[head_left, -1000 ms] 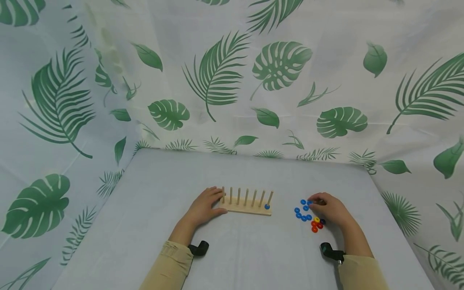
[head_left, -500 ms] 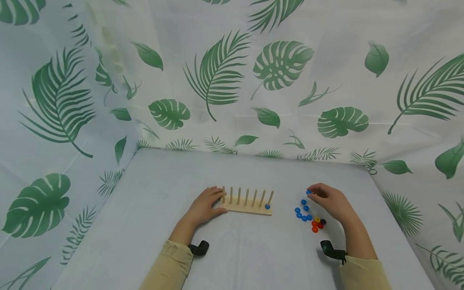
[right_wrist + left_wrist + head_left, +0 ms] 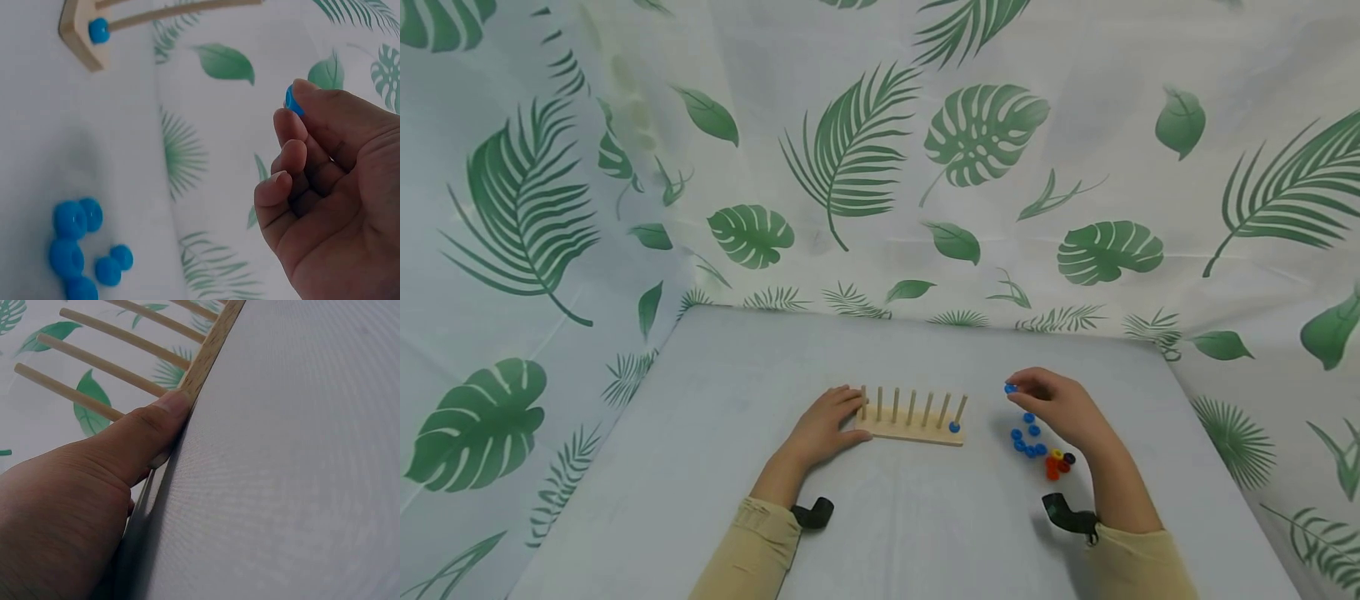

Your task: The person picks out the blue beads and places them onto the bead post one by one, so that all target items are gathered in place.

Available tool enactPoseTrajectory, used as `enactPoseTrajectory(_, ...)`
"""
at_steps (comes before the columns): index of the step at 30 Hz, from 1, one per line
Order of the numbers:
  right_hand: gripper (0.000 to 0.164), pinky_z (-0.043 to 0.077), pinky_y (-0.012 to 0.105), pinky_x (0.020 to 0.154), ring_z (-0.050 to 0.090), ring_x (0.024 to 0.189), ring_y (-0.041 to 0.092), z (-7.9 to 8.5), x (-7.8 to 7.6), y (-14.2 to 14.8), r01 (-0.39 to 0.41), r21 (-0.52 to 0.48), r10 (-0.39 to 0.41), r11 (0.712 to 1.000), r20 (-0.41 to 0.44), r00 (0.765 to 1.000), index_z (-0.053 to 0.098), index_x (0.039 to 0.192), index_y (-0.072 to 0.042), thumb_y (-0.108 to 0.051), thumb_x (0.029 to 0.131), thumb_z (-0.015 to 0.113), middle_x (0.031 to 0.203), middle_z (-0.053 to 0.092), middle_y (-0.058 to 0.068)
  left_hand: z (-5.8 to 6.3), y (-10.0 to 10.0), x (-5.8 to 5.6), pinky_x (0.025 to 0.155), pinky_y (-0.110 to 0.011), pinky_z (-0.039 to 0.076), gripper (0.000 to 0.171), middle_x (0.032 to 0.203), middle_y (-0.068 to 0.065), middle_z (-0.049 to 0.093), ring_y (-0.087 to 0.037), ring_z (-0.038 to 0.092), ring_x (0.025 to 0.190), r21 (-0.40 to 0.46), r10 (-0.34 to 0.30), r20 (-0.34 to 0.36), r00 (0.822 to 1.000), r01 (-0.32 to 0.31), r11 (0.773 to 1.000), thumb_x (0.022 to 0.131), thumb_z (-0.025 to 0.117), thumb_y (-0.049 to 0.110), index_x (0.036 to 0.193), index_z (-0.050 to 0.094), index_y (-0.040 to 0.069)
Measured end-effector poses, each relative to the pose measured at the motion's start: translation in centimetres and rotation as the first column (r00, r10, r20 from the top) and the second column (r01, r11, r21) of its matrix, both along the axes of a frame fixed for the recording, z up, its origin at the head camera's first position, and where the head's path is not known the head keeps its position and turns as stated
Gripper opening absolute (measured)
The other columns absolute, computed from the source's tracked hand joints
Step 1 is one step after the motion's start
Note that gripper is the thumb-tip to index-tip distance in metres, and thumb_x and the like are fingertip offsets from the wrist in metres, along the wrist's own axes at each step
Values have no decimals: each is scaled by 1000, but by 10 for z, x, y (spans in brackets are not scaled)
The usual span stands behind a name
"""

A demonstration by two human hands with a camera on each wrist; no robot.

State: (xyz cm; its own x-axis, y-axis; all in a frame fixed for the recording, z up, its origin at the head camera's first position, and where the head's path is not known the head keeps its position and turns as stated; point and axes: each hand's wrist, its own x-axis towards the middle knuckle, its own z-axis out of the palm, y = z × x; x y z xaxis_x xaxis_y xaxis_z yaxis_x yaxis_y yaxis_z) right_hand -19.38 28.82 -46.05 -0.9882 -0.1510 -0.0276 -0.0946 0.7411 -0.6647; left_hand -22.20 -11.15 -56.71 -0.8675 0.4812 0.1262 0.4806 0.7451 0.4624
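A wooden peg board (image 3: 910,429) with a row of upright pegs stands mid-table. My left hand (image 3: 823,427) holds its left end, thumb (image 3: 147,428) along the front edge in the left wrist view. One blue bead (image 3: 954,427) sits at the foot of the rightmost peg. Raised above the table to the right of the board, my right hand (image 3: 1060,404) pinches another blue bead (image 3: 293,100) between thumb and fingertips. Below that hand lie several loose blue beads (image 3: 1018,446), also seen as blue beads (image 3: 67,256) in the right wrist view.
Beside the loose blue beads is a small cluster of red beads (image 3: 1052,468), with a yellow bead (image 3: 1057,454) and a dark bead (image 3: 1070,458). The white table (image 3: 925,517) meets a leaf-patterned curtain (image 3: 850,167) at the back and sides.
My right hand has lifted a blue bead from the loose group and moved it up and left toward the peg board. My left hand stays at the board's end.
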Motion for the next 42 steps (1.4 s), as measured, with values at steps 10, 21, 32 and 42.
enactPoseTrajectory(10,27,57,24,77,60,89,18,1,-6,-33,-93,-54,92,994,-14,996,66,115,-24,-40,94,68,96,65,-2,2,0,-1,125,-44,29,68,151,-5,49,-28,37,146,-13,1,11,1000,-1,1000,87,70,53,142,55,16)
enactPoseTrajectory(21,22,54,25,69,59,82,17,-3,-8,-52,-134,-73,132,988,-34,991,68,111,-26,-38,93,69,89,62,-3,2,-1,-1,125,-44,29,67,149,-6,50,-29,38,145,-9,-9,-11,1000,9,1000,87,70,52,141,56,14)
enactPoseTrajectory(32,17,52,23,71,55,85,12,-21,-7,-57,-162,-77,149,984,-146,978,70,109,-19,-22,92,72,98,63,-2,3,0,-1,125,-42,28,68,149,-6,51,-28,39,144,-17,-6,-12,1000,6,1000,86,70,53,141,56,14)
enactPoseTrajectory(42,22,50,54,104,58,121,28,-50,-6,-59,-120,-150,105,981,-107,989,67,112,-21,-26,92,72,121,65,2,4,0,0,125,-43,27,67,149,-6,50,-29,39,144,-9,-6,-9,1000,6,1000,87,71,50,140,56,13)
